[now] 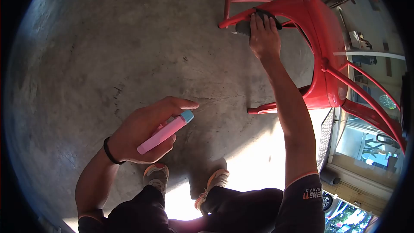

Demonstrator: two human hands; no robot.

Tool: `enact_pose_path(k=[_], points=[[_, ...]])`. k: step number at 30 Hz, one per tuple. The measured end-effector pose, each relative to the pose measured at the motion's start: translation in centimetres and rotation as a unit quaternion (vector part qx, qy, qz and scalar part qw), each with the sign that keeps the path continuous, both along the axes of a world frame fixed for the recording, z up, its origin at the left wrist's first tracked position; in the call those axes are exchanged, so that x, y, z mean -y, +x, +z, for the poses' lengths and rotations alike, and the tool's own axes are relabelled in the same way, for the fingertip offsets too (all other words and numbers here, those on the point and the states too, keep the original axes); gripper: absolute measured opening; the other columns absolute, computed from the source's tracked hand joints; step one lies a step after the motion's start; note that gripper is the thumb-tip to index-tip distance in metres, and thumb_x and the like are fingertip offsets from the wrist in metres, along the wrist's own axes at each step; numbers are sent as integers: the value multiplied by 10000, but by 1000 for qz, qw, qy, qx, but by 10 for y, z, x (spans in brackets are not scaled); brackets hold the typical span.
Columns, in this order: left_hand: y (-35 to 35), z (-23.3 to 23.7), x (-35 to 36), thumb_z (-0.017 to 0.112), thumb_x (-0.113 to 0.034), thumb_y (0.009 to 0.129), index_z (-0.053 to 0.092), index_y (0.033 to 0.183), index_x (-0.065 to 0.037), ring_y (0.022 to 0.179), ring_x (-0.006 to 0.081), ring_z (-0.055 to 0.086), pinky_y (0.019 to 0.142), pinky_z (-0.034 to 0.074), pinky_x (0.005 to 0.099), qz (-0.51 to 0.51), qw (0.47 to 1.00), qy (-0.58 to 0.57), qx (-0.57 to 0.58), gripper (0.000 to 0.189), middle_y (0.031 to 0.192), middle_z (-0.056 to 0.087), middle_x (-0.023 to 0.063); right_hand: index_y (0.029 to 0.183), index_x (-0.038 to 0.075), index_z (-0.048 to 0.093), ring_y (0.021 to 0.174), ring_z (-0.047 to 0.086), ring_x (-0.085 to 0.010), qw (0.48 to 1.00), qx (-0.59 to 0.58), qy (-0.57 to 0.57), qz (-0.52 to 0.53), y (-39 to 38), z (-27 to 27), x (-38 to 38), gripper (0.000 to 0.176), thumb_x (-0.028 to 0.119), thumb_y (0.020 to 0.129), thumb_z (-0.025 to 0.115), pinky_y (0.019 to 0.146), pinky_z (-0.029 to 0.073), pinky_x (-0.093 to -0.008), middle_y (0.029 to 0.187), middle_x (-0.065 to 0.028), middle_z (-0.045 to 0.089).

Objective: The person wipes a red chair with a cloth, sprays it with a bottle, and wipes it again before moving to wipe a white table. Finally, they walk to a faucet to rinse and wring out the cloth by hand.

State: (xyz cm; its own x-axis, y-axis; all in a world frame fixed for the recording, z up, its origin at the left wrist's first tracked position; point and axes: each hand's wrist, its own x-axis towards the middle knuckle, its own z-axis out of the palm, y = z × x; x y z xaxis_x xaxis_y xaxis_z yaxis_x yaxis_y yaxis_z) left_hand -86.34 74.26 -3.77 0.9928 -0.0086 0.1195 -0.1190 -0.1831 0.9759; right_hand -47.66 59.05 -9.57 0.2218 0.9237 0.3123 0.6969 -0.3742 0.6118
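A slim pink spray bottle (161, 138) with a light blue top rests in my left hand (140, 131), fingers wrapped round it and thumb stretched out just above the top. Farther out, my right hand (265, 39) is closed over a dark grey cloth (244, 27). It presses the cloth around a leg of the red metal chair (330, 30), close to where the leg meets the frame. Part of the cloth hangs out on the left side of the hand. My right palm and the leg under the cloth are hidden.
Grey concrete floor (108, 56) stretches under the chair, with a bright sunlit patch (254, 159) near my shoes (215, 181). Other chair legs (366, 90) reach to the right. Along the right side are glass panels (362, 142) and a perforated metal strip (324, 140).
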Motion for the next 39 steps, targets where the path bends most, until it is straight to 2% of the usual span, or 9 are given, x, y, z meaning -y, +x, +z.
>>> enact_pose_path(k=[7,12,21,25,28,31,32,35,39], points=[[13,-4,16,597,-66,777,557,1195,-70,831,187,647,722,520,291,-31,999,6,37,419,1349,576,100,1243,-15,607,1161,579,-320,992,92,90,-12,-22,79,34,442,155,847,507,1012,447,-428,1216,-132,636],[9,12,23,542,-8,788,576,1160,-10,1072,220,634,920,545,360,-62,998,-20,3,374,1358,555,172,1221,-18,611,1111,617,-337,989,59,131,-35,-56,99,72,432,149,832,526,954,492,-435,1212,-146,639],[-1,30,34,546,-10,764,543,1280,-2,1096,218,616,959,522,375,-85,996,-29,15,517,1389,523,167,1327,-16,533,1137,607,-418,984,-4,148,-97,-104,80,153,602,98,737,579,943,507,-461,1223,-187,617],[-1,36,45,581,-52,831,540,1291,-44,865,120,607,779,503,282,-80,994,5,78,461,1359,562,102,1279,-60,556,1113,619,-413,989,-35,121,-72,-122,69,201,522,124,790,558,960,514,-470,1169,-189,629],[-4,43,54,586,-24,823,532,1309,-38,934,134,622,820,512,282,-99,993,-44,51,489,1374,551,104,1233,-39,576,1026,641,-429,974,-150,158,-57,-144,51,237,463,112,797,605,899,527,-480,1153,-226,629],[-2,52,65,599,-11,814,521,1319,-41,1046,163,623,866,523,300,-104,991,-59,67,513,1396,533,108,1210,-60,558,887,677,-372,667,-563,382,-303,-176,39,257,402,243,950,513,797,497,-457,943,-218,689],[-4,56,65,599,0,812,500,1350,-48,1144,193,599,899,524,319,-121,990,-67,22,549,1414,515,111,1306,-39,525,996,670,-340,531,-617,428,-394,-161,-10,280,485,307,967,505,879,501,-449,1104,-201,685],[-6,68,74,588,5,823,479,1391,-29,1155,156,578,887,505,277,-114,991,-75,-13,579,1419,506,93,1394,-12,463,1139,619,-337,52,-778,597,-190,-181,-35,283,555,319,954,533,1009,466,-463,1286,-191,613],[-5,98,75,576,37,831,482,1376,-48,1186,197,582,890,516,304,-101,994,-39,0,560,1440,496,105,1444,-44,367,1299,508,-362,-56,-875,474,-79,-200,69,254,606,327,982,493,1132,368,-479,1405,-212,518]])
